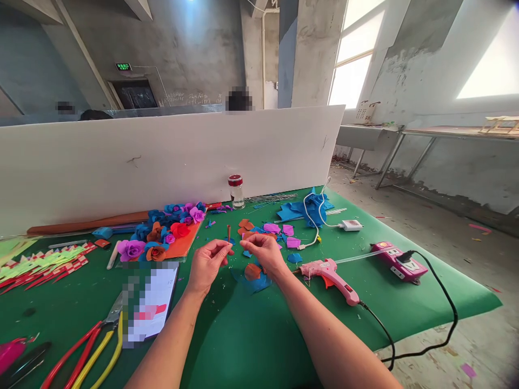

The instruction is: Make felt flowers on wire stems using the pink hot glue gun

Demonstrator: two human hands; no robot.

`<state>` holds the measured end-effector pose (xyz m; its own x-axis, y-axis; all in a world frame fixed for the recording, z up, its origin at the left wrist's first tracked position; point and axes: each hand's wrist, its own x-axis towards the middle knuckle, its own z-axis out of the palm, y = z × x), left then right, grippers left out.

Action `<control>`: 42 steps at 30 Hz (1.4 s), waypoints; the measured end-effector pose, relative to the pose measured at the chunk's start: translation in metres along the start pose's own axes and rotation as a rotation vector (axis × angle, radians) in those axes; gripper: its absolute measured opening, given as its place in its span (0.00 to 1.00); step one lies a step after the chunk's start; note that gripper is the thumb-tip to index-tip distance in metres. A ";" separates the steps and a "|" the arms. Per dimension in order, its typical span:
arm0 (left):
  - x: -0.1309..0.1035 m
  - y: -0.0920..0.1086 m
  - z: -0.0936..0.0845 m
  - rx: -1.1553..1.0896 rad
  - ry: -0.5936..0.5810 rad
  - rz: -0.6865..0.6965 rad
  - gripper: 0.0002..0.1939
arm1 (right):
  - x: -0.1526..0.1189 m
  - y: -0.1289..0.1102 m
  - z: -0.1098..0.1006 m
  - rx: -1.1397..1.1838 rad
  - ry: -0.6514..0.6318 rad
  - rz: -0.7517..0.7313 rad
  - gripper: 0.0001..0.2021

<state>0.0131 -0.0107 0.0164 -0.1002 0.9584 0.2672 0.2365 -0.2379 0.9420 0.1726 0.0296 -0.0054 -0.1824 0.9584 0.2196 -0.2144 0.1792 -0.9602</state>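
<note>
Over the middle of the green table, my left hand (210, 263) is closed in a pinch on a thin brown strip (228, 233) that stands upright above the fingertips. Just to its right, my right hand (263, 249) has its thumb and forefinger pressed together; what they hold, if anything, is too small to name. Cut petals in brown, blue and purple (271, 228) lie behind the right hand. Below that hand a round brown piece (252, 272) rests on blue material. A pink glue gun (330, 275) lies to the right.
Paper flowers (156, 237) lie at the left, with pliers (91, 346) and a phone (152, 302) nearer me. A lidded jar (236, 192) stands by the white board (162, 162). A pink power socket (399, 262) with a black cable and a white charger (350, 225) are at the right.
</note>
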 end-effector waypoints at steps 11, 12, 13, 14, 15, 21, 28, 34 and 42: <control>-0.004 0.004 0.008 -0.085 -0.070 -0.111 0.14 | -0.001 -0.004 0.002 0.080 0.083 -0.026 0.18; -0.004 0.004 0.009 -0.087 -0.073 -0.117 0.14 | -0.001 -0.004 0.002 0.075 0.087 -0.022 0.18; -0.004 0.004 0.009 -0.087 -0.076 -0.124 0.14 | -0.001 -0.005 0.002 0.071 0.088 -0.013 0.19; -0.004 0.004 0.010 -0.087 -0.080 -0.130 0.14 | -0.001 -0.005 0.002 0.071 0.082 -0.005 0.19; -0.004 0.004 0.010 -0.086 -0.084 -0.134 0.14 | -0.001 -0.005 0.002 0.079 0.068 0.004 0.18; -0.005 0.000 0.013 -0.090 -0.131 -0.143 0.15 | -0.003 0.001 0.005 0.121 -0.052 0.052 0.15; -0.007 -0.002 0.016 -0.098 -0.192 -0.181 0.15 | -0.004 0.000 0.006 0.123 -0.018 0.063 0.14; -0.006 -0.004 0.015 -0.086 -0.178 -0.144 0.14 | -0.004 0.000 0.005 0.129 -0.034 0.059 0.14; -0.007 -0.001 0.017 -0.103 -0.191 -0.169 0.15 | -0.003 0.000 0.006 0.125 -0.002 0.062 0.12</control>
<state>0.0295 -0.0145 0.0097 0.0565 0.9959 0.0706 0.1311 -0.0775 0.9883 0.1672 0.0250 -0.0056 -0.2013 0.9662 0.1608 -0.3201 0.0903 -0.9431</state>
